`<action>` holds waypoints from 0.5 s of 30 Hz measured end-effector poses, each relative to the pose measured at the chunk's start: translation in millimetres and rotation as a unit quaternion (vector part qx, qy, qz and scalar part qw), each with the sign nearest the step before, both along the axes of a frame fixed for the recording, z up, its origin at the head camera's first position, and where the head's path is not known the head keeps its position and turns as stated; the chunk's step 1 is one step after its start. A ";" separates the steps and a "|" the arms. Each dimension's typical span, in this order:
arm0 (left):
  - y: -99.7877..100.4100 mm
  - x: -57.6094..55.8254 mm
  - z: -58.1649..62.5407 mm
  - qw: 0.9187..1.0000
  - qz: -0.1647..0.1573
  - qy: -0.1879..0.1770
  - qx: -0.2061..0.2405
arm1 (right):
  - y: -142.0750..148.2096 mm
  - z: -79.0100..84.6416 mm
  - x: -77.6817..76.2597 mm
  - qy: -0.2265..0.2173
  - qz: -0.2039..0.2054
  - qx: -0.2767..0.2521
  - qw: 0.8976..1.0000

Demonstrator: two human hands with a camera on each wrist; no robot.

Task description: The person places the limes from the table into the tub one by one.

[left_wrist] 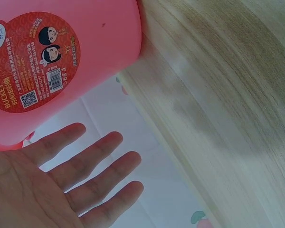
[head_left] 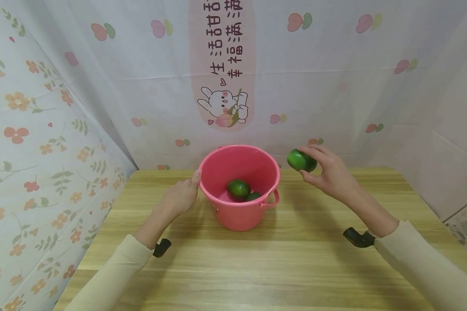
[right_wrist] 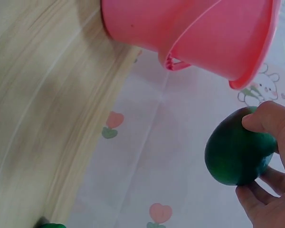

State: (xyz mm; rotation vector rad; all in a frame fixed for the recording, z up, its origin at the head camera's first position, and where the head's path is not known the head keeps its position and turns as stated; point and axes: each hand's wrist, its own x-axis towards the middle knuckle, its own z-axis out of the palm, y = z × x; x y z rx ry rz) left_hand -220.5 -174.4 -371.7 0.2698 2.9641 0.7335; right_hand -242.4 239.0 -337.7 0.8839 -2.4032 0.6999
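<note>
A pink bucket (head_left: 237, 216) stands on the wooden table. Inside it lie a glossy green oval fruit (head_left: 239, 188) and a darker green one (head_left: 254, 196), partly hidden by the front rim. My left hand (head_left: 182, 192) is at the bucket's left side, thumb at the rim; its four fingers (left_wrist: 92, 167) are straight and spread in the left wrist view. To the right of the bucket, my right hand (head_left: 331, 172) pinches another green oval fruit (right_wrist: 237, 147) between thumb and fingers, held in the air about level with the rim.
The bucket's handle (head_left: 271, 199) hangs at its right side. Behind the wooden table (head_left: 253, 268) hangs a printed white curtain (head_left: 148, 86), with a flowered cloth (head_left: 43, 151) on the left. A bit of something green (right_wrist: 53, 225) shows at the right wrist view's bottom edge.
</note>
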 end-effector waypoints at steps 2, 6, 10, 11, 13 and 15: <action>-0.2 -0.2 -0.1 1.000 -0.001 0.001 0.000 | -1.6 2.2 0.1 0.001 0.002 -0.003 1.000; -0.4 -0.5 -0.2 1.000 -0.001 0.001 -0.005 | -5.9 6.7 0.7 0.009 0.009 -0.006 1.000; -0.6 -0.4 0.1 1.000 0.001 -0.001 -0.006 | -11.1 10.8 1.3 0.018 0.014 -0.005 1.000; -0.5 -0.4 0.2 1.000 0.001 0.000 -0.006 | -12.5 11.8 1.4 0.019 0.015 -0.005 1.000; -0.5 -0.4 0.5 1.000 -0.001 -0.003 -0.002 | -15.1 13.2 1.8 0.023 0.016 -0.004 1.000; -0.3 -0.5 0.7 1.000 -0.001 -0.001 -0.001 | -18.1 14.7 2.1 0.027 0.018 -0.004 0.999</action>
